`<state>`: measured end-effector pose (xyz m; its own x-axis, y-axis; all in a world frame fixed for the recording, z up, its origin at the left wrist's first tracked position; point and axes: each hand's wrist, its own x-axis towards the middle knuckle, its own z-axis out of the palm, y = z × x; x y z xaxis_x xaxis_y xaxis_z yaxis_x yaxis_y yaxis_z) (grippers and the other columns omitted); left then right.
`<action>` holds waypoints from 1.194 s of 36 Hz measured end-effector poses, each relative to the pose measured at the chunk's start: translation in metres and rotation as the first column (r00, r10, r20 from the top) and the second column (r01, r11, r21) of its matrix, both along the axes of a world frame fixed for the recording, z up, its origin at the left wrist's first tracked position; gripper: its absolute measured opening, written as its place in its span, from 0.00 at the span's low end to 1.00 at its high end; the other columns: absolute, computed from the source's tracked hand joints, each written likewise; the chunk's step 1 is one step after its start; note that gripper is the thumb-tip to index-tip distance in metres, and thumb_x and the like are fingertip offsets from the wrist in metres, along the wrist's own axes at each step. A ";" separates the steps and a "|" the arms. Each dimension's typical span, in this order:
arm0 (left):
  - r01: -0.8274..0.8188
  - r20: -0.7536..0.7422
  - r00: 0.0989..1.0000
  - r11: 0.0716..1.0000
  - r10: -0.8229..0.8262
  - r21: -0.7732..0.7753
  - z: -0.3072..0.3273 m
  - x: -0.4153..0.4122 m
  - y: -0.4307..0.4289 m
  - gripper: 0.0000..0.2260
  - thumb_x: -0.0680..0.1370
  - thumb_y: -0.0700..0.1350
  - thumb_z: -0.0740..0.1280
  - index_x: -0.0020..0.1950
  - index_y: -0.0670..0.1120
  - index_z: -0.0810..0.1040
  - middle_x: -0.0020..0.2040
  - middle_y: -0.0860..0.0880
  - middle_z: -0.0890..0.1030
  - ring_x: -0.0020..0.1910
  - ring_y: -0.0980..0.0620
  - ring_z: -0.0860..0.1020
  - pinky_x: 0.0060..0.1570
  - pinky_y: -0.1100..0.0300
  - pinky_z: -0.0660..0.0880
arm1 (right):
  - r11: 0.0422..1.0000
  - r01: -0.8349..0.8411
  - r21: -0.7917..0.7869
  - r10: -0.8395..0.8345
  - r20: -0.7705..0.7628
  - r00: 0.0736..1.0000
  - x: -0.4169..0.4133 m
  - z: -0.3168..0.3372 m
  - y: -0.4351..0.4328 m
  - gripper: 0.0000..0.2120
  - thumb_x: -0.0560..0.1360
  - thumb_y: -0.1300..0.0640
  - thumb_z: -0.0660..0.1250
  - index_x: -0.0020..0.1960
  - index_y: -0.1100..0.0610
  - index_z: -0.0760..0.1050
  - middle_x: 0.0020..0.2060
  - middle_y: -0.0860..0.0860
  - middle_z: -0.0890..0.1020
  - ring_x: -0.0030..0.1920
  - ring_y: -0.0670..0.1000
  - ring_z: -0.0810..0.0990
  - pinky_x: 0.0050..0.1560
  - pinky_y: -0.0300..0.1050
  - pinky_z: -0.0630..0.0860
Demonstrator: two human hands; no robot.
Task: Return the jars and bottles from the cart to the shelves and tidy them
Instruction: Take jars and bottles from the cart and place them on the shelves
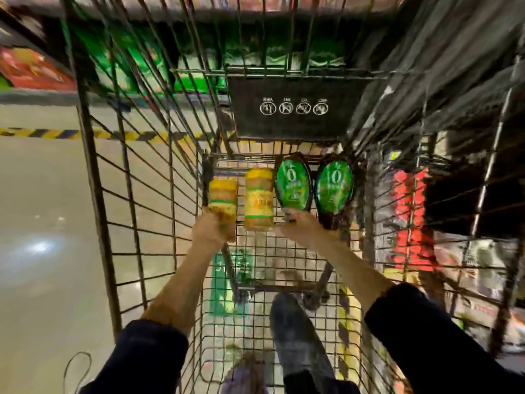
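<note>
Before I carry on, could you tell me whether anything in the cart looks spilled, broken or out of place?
Nothing stands out. Two yellow jars and two green-labelled bottles lie side by side on the cart's wire floor, apparently intact, no spill visible. The left hand grips one jar, the right hand one bottle.

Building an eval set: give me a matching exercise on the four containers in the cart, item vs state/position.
Items:
1. leftmost yellow jar
2. second yellow jar
3. left green-label bottle
4. rightmost green-label bottle

States:
A. lying free, between the two hands
B. gripped by the left hand
C. lying free, nearest the cart's right wall
D. neck end under the right hand

Pairs: 1-B, 2-A, 3-D, 4-C
</note>
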<state>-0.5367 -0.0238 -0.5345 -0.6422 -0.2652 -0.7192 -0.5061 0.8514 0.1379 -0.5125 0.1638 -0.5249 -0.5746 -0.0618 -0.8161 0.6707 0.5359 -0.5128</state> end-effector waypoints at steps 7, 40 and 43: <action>-0.069 0.000 0.998 0.995 0.069 0.072 -0.025 0.000 -0.005 0.26 0.71 0.46 0.72 0.63 0.37 0.68 0.57 0.38 0.78 0.56 0.39 0.77 0.54 0.51 0.74 | 0.994 0.056 -0.099 -0.056 0.003 0.998 -0.007 -0.020 -0.007 0.32 0.73 0.54 0.69 0.72 0.62 0.61 0.66 0.58 0.71 0.66 0.54 0.70 0.54 0.40 0.66; -0.499 0.129 0.810 0.559 0.571 0.662 0.051 0.013 -0.008 0.17 0.69 0.36 0.73 0.57 0.40 0.76 0.44 0.47 0.83 0.30 0.62 0.81 0.29 0.72 0.76 | 0.988 0.143 -0.060 -0.136 0.113 0.984 -0.017 -0.055 -0.046 0.19 0.72 0.49 0.69 0.60 0.56 0.77 0.58 0.55 0.79 0.57 0.55 0.77 0.57 0.43 0.70; -0.524 0.153 0.791 0.526 0.593 0.669 0.061 0.012 -0.009 0.12 0.69 0.37 0.73 0.51 0.43 0.77 0.43 0.49 0.82 0.29 0.65 0.80 0.28 0.73 0.75 | 0.984 0.168 -0.050 -0.160 0.138 0.977 -0.021 -0.059 -0.050 0.21 0.69 0.49 0.73 0.58 0.58 0.78 0.53 0.52 0.79 0.54 0.54 0.78 0.57 0.43 0.72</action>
<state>-0.5250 -0.0325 -0.4734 -0.5958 -0.0817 -0.7989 -0.8031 0.0641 0.5924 -0.5332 0.1134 -0.5837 -0.4678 -0.0281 -0.8834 0.8112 0.3832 -0.4418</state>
